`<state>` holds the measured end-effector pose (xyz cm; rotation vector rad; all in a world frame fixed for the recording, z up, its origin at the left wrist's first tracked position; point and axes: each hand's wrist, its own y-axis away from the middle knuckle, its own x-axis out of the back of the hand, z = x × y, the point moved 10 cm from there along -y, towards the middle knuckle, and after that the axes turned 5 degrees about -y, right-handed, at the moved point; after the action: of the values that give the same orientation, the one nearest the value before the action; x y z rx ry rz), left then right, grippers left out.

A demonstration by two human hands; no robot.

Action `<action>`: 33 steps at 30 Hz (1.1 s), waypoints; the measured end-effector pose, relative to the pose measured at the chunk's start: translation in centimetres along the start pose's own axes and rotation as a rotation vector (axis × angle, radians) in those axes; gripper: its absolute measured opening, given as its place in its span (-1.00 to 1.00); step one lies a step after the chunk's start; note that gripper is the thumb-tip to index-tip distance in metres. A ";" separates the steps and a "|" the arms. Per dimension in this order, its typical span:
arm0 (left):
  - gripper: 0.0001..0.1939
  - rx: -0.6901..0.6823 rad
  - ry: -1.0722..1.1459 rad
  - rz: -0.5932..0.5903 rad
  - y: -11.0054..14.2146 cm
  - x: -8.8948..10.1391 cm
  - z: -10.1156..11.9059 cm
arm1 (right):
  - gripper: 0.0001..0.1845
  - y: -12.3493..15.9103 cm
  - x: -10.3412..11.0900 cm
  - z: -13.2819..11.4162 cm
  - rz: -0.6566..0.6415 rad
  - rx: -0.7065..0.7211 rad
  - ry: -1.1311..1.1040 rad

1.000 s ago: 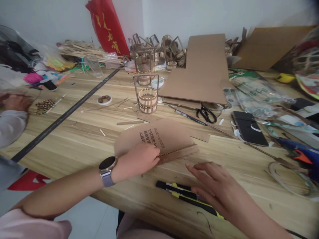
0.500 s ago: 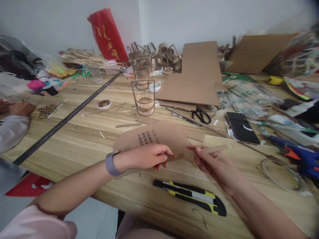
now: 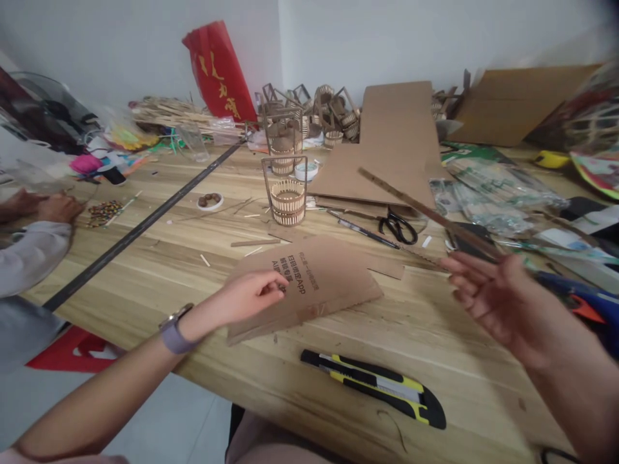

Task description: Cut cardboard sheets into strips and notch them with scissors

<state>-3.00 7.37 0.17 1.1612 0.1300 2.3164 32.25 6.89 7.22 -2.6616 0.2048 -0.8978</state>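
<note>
My right hand [image 3: 498,296] is raised at the right with a long thin brown strip [image 3: 411,203] between thumb and fingers. The strip slants up and leftward above the table, its far end over the large cardboard. My left hand [image 3: 256,293] is over the left part of a printed cardboard piece [image 3: 333,283], with its fingers curled together. Something small and dark shows at those fingertips, too small to name. Nearer the front edge lies a black and yellow utility knife [image 3: 377,386]. Behind the printed cardboard stands a small slatted basket [image 3: 287,203] with a tall square handle.
Large cut cardboard [image 3: 382,142] lies at the back, beside several more small baskets [image 3: 333,116]. Black-handled scissors [image 3: 399,225] and a blue glue gun [image 3: 575,296] are on the right. A dark bar [image 3: 145,222] crosses the left side, with another person's hands [image 3: 55,206] beyond it.
My right hand has moved right and up, lifting the brown strip clear of the printed cardboard. My left hand has drawn back to the left, and the hands are now far apart.
</note>
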 end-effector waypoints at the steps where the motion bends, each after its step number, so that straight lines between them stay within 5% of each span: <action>1: -0.74 -0.038 -0.053 0.012 0.5 -0.6 0.5 | -0.25 0.5 -1.7 0.1 -0.073 0.001 -0.003; 4: -0.72 -0.206 -0.395 0.071 1.8 -2.6 2.9 | -0.56 2.2 -7.4 -0.2 -0.303 0.058 0.006; 8: -0.82 -0.304 -0.812 0.149 2.5 -4.4 4.5 | -0.67 3.8 -12.6 -3.6 -0.476 0.524 0.346; 10: -0.94 -0.412 -1.011 0.160 2.6 -5.8 5.2 | -0.73 4.0 -14.1 -4.4 -0.533 0.673 0.470; 13: -0.85 -0.511 -1.153 0.174 2.8 -7.2 5.5 | -0.85 3.6 -14.9 -5.2 -0.553 0.745 0.479; 18: -0.77 -0.469 -1.209 0.378 4.2 -4.3 7.1 | -0.77 3.5 -14.3 -7.2 -0.446 0.783 0.478; 22: -0.70 -0.583 -1.165 1.034 11.1 1.6 13.2 | -0.76 2.6 -10.3 -9.7 -0.227 0.710 0.361; 25: -0.66 -0.690 -1.024 1.143 13.8 2.6 15.7 | -0.86 0.9 -5.5 -9.5 -0.024 0.436 0.101; 28: -0.80 -0.748 -0.687 0.967 12.6 2.0 15.8 | -0.84 0.6 -3.3 -6.6 0.064 0.043 -0.333; 30: -0.83 -0.600 -0.329 0.605 8.6 0.4 13.9 | -0.80 1.4 -4.0 -5.0 0.096 -0.155 -0.661; 33: -0.67 -0.281 0.230 -0.039 3.9 -6.1 10.5 | -0.73 3.2 -6.3 -4.3 0.123 -0.326 -0.986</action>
<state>6.30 -0.59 3.60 0.7474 -0.0867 2.3361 24.53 4.30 5.74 -2.9803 0.2727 0.5716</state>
